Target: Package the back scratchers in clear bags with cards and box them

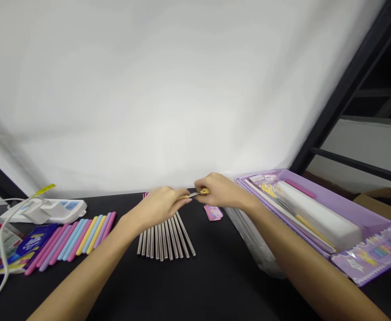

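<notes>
Above the back of the black table, my left hand point(164, 205) and my right hand point(217, 189) face each other. Between them is a small yellow-and-metal piece point(193, 195), with silver showing in the middle and yellow at both ends. Each hand pinches one end; my fingers hide much of it, so its kind is unclear. Several slim silver rods point(165, 240) lie fanned out below my left hand, their far ends partly covered by it. A small pink printed card point(213, 212) rests on the table just below my right hand.
Several pastel sticks point(82, 236) lie in a row at left, beside a blue packet point(31, 243) and a white power strip point(65, 211) with a cable. On the right are clear plastic sleeves point(249, 236) and a purple box point(329, 205) holding packaged items. A white wall point(169, 111) stands behind.
</notes>
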Tool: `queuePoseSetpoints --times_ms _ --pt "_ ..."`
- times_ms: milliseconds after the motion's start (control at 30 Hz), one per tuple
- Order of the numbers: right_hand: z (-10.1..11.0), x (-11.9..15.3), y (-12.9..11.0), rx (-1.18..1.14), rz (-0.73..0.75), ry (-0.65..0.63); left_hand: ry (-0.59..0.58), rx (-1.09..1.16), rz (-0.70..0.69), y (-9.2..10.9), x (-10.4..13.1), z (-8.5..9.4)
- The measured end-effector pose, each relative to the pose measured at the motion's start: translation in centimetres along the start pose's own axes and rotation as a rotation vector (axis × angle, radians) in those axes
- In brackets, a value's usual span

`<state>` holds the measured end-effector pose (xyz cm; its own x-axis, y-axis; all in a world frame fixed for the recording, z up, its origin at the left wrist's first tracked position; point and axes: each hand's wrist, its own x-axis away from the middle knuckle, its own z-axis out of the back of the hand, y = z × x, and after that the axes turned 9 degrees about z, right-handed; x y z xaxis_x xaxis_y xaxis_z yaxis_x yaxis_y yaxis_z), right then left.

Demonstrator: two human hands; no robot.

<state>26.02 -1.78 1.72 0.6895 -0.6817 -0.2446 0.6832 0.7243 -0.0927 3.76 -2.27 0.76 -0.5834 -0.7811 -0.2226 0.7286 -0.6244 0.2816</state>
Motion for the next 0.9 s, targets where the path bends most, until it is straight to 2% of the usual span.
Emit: queuePoseSetpoints --times_ms 100,200,233,300,400,600,700,767,833,900 --pt "1.4 0.9 1.4 -0.301 0.010 0.053 0.039 -0.055 0.028 -1.2 0.0 -0.1" --pt "2.2 2.0 3.6 -0.290 -0.181 0.110 0.043 -0.070 0.078 -2.4 0.2 -0.3" --pt "2.2 2.4 4.3 -0.233 -0.254 0.069 0.036 -0.071 0.089 -2.7 0.2 -0.4" --pt "1.8 3.0 5.5 -0.148 -0.344 -0.099 0.027 -0.066 0.095 -3.0 0.2 -0.8" --pt "0.9 3.5 6.4 -0.135 -0.378 -0.341 0.016 -0.061 0.079 -2.9 -0.1 -1.6" --pt "-0.2 2.5 5.1 -0.192 -0.273 -0.421 -0.070 -0.011 0.058 -2.4 -0.4 -2.5" --pt "0.0 2.1 4.7 -0.140 -0.256 -0.453 -0.076 0.030 0.027 -2.4 -0.3 -2.6" --pt "0.5 2.2 4.8 -0.079 -0.347 -0.409 -0.069 0.048 0.004 -2.4 -0.3 -2.6" --pt "1.2 2.7 5.2 -0.008 -0.518 -0.356 -0.072 0.059 -0.012 -2.4 -0.3 -2.6" --pt "1.7 3.2 5.6 0.021 -0.668 -0.370 -0.073 0.070 -0.021 -2.3 -0.4 -2.7"
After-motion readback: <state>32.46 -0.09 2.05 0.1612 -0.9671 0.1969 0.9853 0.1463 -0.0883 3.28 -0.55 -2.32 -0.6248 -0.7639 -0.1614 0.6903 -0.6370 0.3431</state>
